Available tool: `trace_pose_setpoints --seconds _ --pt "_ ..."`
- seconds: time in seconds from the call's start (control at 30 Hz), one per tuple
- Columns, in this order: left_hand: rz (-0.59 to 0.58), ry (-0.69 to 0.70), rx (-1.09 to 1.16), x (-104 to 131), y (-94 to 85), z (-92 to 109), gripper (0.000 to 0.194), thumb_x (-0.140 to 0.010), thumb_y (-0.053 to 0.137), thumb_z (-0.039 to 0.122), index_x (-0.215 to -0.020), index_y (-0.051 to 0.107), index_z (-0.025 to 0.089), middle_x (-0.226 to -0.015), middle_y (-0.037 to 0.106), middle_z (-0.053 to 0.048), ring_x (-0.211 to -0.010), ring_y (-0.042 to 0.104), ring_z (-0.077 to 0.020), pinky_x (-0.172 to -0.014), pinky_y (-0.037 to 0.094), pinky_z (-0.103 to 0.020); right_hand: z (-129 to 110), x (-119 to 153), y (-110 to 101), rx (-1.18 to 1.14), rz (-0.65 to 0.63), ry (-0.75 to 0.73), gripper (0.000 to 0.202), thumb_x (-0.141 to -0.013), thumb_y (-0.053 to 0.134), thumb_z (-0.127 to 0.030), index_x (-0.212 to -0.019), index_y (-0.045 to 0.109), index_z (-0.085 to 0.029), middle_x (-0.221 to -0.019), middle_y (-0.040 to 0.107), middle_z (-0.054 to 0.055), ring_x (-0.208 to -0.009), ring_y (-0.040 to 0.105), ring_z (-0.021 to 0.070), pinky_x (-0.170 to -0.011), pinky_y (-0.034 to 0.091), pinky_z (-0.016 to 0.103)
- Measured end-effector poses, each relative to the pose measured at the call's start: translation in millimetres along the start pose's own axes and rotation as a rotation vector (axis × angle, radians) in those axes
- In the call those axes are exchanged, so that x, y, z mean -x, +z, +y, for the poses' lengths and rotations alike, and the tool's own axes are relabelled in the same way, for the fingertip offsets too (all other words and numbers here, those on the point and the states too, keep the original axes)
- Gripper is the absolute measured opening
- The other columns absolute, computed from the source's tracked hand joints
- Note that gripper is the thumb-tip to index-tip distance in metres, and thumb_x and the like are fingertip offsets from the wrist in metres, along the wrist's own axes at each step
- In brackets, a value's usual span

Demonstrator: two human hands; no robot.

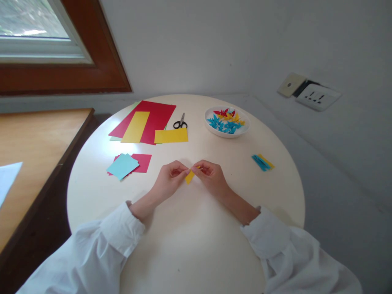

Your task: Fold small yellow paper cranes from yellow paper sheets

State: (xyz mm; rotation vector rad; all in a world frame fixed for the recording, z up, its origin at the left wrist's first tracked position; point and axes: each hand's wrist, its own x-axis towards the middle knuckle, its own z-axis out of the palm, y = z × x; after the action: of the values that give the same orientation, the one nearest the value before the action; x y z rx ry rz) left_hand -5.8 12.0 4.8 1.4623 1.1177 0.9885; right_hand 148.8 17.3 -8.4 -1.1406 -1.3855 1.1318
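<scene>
A small piece of folded yellow paper (189,177) is pinched between my two hands over the middle of the round white table (196,253). My left hand (172,176) grips its left side with thumb and fingertips. From the other side my right hand (211,175) closes on its upper part, and the fingers hide some of the folds. Beyond my right hand stands a white dish (227,133) of folded paper figures (225,124) in blue, yellow and red. Left of my left hand lies a stack of light blue and red paper squares (123,166).
Black-handled scissors (180,123) lie near the table's back, beside yellow strips (171,135) and large red sheets (159,116). Folded blue and yellow strips (262,162) rest at the right. A wooden desk (36,151) stands to the left; a wall socket (317,97) is at the right.
</scene>
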Motion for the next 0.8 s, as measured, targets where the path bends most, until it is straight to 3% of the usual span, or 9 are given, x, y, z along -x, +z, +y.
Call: trace_pose_setpoints --seconds 0.5,0.8 --pt "0.097 -0.081 -0.007 -2.4 -1.2 -0.2 0.030 -0.070 0.064 0.043 -0.062 0.060 0.014 -0.057 0.057 0.001 -0.052 0.047 -0.0097 -0.049 0.036 -0.022 1.8 -2.5 -1.4 -0.037 0.105 0.022 0.020 -0.063 0.067 -0.038 -0.065 0.061 -0.019 -0.065 0.065 0.001 -0.060 0.059 0.0140 -0.056 0.047 0.026" --pt "0.047 -0.077 0.011 -2.6 -1.7 -0.5 0.028 -0.069 0.066 0.042 -0.064 0.062 0.014 -0.060 0.059 0.000 -0.053 0.049 -0.0096 -0.050 0.037 -0.021 0.1 -2.6 -4.0 -0.020 0.124 0.034 0.022 -0.064 0.066 -0.040 -0.062 0.060 -0.018 -0.063 0.064 0.001 -0.060 0.058 0.0136 -0.056 0.046 0.026"
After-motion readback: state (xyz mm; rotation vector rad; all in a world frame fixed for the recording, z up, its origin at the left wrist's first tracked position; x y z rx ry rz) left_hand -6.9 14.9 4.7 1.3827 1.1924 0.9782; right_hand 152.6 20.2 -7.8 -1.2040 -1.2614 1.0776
